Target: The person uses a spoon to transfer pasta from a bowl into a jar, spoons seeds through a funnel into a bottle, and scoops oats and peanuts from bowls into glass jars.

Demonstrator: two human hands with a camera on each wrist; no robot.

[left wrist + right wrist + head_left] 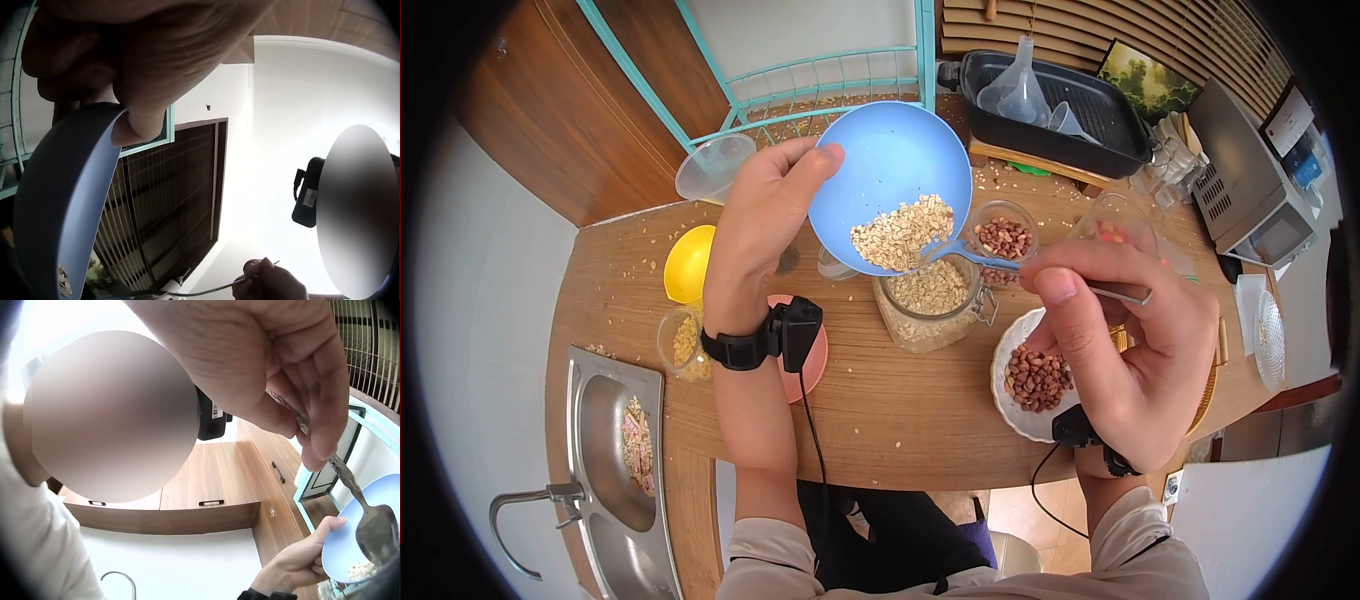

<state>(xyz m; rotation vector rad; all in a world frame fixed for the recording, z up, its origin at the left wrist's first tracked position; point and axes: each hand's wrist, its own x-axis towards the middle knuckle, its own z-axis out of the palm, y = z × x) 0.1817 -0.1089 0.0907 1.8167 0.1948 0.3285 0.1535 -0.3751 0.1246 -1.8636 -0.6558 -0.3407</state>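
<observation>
My left hand (760, 215) grips the left rim of a blue plate (885, 145), thumb over the edge. Rolled oats (908, 228) lie gathered along its lower side. The plate is tilted over an open glass jar (930, 328) that holds more oats. A metal spoon (377, 528) is pinched by its patterned handle in my right hand (1145, 335). In the head view its tip overlaps the plate's lower right rim, above the jar's mouth. The left wrist view shows the plate (69, 181) edge-on.
A white bowl of peanuts (1008, 400), a glass of peanuts (1003, 235), a pink bowl (810, 350), a yellow bowl (690, 262) and a cup of yellow bits (685, 345) surround the jar. A black pan with funnels (1090, 130) stands at the back; a sink (615, 450) lies left.
</observation>
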